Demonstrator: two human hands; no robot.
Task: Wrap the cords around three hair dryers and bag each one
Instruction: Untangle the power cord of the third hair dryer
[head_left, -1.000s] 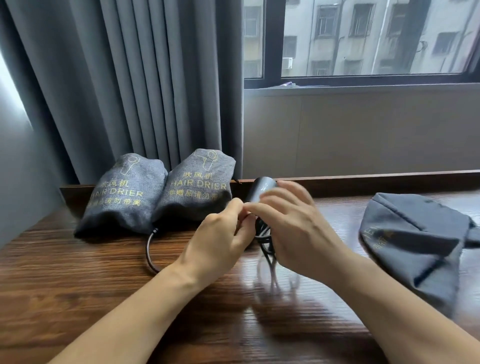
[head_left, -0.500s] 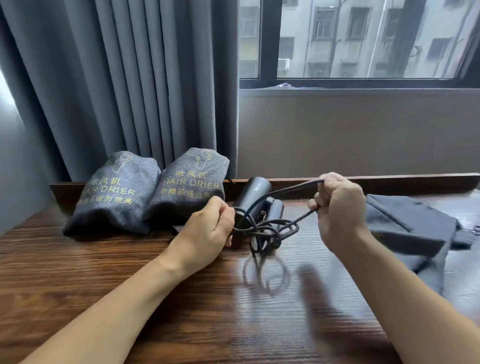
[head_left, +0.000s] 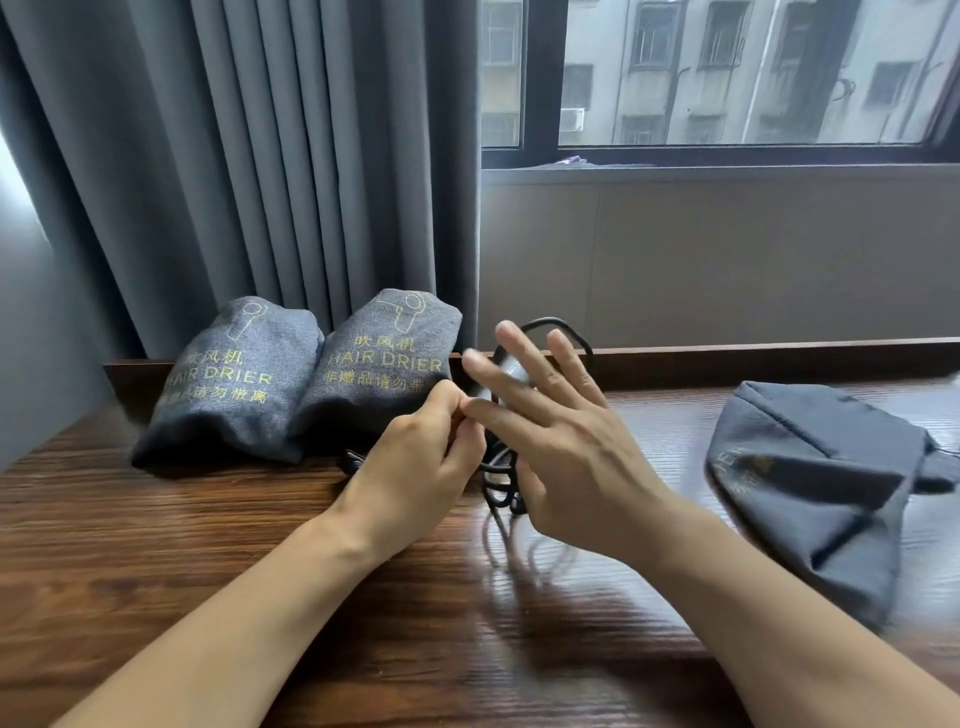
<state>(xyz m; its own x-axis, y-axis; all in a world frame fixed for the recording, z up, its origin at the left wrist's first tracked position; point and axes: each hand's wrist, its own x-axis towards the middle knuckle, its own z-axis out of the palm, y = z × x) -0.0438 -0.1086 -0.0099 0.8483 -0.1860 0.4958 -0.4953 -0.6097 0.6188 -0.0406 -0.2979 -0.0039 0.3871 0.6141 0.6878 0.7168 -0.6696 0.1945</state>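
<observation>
- Dark wood desk runs right under you, glossy enough to mirror the cord loops.
- Your left hand sits curled, fingertips pinched together against the black cord at the hair dryer.
- Your right hand has its fingers spread out straight in front of the dryer, so most of the dryer is hidden. A cord loop arcs up behind those fingers, and I can't tell if the thumb has hold of it.
- Off to your right, the empty grey bag lies flat and crumpled.
- Further back on the left, two filled bags marked "HAIR DRIER" lean side by side, touching.
- Behind it all: grey curtain and window.
</observation>
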